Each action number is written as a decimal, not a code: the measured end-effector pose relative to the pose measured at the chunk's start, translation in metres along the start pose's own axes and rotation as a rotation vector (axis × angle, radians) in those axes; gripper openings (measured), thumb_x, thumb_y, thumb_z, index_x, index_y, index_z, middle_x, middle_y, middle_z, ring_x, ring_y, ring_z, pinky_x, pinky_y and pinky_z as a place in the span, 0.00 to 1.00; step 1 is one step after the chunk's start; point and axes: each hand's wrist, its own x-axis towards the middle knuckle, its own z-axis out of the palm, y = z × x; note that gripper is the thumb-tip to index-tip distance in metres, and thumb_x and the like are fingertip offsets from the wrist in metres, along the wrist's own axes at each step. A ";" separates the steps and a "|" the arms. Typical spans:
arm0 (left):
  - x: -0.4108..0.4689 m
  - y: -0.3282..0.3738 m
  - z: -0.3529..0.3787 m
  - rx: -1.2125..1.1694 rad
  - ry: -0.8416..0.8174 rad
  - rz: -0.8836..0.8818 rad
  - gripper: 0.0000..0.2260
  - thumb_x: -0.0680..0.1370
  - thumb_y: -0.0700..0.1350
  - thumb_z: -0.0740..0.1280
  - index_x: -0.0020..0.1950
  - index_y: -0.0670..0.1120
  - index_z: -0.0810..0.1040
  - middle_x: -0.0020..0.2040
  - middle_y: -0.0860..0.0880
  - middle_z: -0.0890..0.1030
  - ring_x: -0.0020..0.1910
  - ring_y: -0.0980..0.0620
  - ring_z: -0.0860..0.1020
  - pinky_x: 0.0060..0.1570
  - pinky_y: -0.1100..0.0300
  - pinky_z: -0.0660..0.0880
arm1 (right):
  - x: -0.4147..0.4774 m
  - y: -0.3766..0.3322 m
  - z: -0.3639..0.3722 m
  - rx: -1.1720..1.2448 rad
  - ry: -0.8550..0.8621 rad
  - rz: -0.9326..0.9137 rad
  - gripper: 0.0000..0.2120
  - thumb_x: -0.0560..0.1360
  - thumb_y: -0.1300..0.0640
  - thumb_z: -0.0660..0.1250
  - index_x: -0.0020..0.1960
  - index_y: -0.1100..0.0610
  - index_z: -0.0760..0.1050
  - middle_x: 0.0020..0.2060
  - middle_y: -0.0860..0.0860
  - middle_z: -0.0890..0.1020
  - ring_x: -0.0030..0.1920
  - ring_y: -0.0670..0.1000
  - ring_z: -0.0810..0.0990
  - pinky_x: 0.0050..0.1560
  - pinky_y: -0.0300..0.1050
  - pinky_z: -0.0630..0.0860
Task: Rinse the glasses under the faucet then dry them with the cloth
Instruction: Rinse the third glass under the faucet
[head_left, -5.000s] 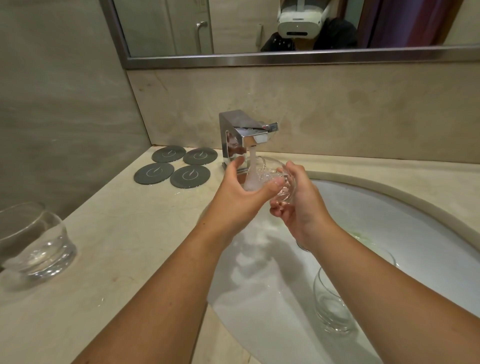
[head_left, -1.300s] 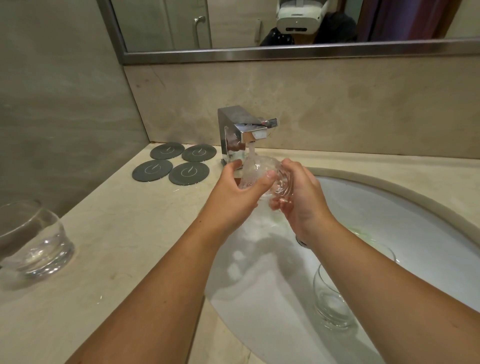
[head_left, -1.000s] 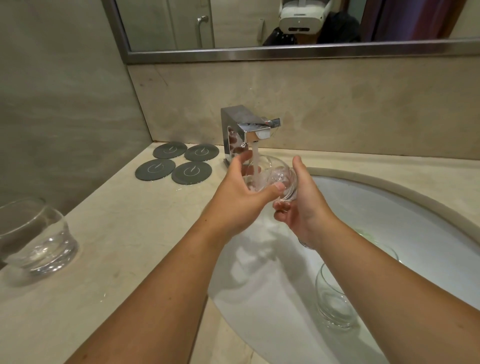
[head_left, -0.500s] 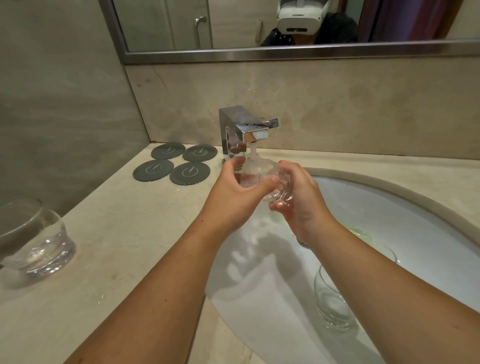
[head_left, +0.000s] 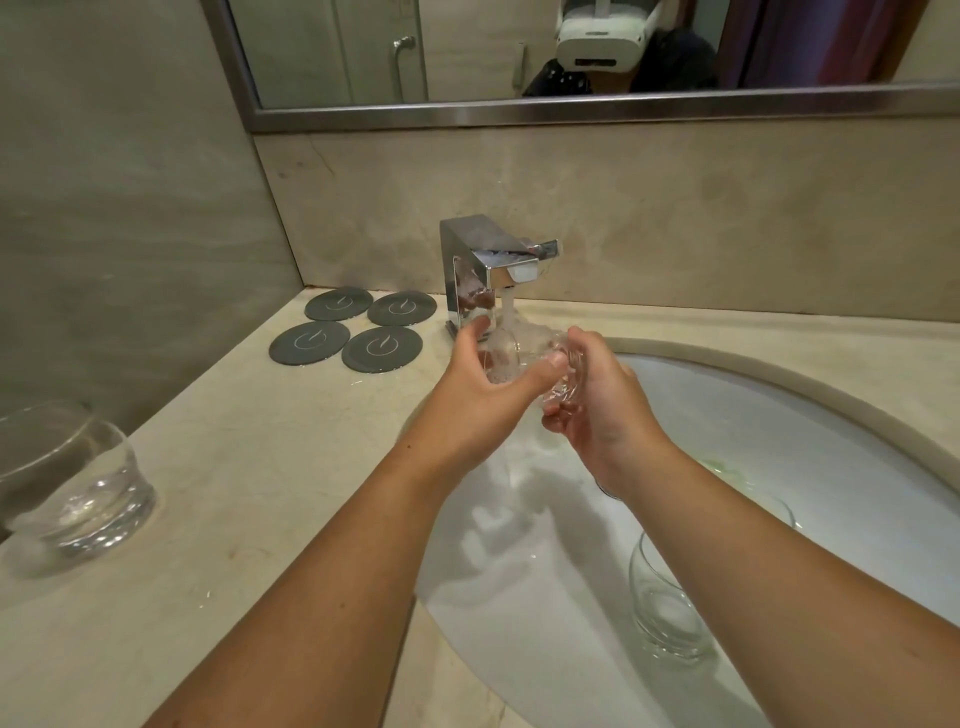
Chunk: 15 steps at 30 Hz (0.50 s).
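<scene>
The glass (head_left: 522, 349) is held over the sink (head_left: 779, 415), tipped on its side right under the faucet (head_left: 491, 267), and the stream (head_left: 506, 306) breaks white over it. The left hand (head_left: 478, 410) grips it with thumb and fingers curled round the wall. The right hand (head_left: 597, 415) cups the other end with curled fingers; foam and glare blur just where its fingertips sit, but it looks like the thick base.

To rinse well, I would turn the glass slowly between both hands so water reaches the rim and the inside, then tilt the mouth down to drain. Wet glass is slippery, so one hand should hold firm while the other shifts.

A second glass (head_left: 670, 608) stands in the sink, near the right forearm and below it; lowering the arms carelessly could knock it. A third glass (head_left: 78, 493) sits well off to the left on the desk (head_left: 260, 467), and four coasters (head_left: 382, 349) lie beside the faucet. No cloth is in view.
</scene>
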 end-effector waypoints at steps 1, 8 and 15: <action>0.001 0.000 0.000 -0.008 0.014 -0.011 0.55 0.63 0.76 0.76 0.84 0.59 0.59 0.68 0.62 0.78 0.70 0.62 0.77 0.73 0.47 0.75 | 0.000 0.000 0.001 -0.006 0.003 -0.020 0.09 0.81 0.51 0.66 0.54 0.56 0.80 0.39 0.55 0.77 0.28 0.50 0.71 0.30 0.45 0.66; 0.001 0.002 -0.002 0.018 0.038 0.006 0.44 0.72 0.62 0.80 0.82 0.56 0.63 0.68 0.56 0.80 0.68 0.59 0.78 0.71 0.52 0.76 | 0.000 0.000 0.001 -0.032 -0.006 0.027 0.19 0.82 0.45 0.64 0.61 0.59 0.82 0.42 0.52 0.83 0.32 0.51 0.77 0.30 0.45 0.71; 0.001 -0.002 -0.002 0.075 -0.040 0.059 0.45 0.74 0.56 0.81 0.84 0.59 0.59 0.68 0.60 0.78 0.64 0.66 0.79 0.69 0.57 0.76 | -0.004 -0.001 0.000 -0.060 -0.049 0.085 0.18 0.83 0.41 0.63 0.53 0.55 0.82 0.36 0.51 0.79 0.27 0.48 0.70 0.30 0.45 0.64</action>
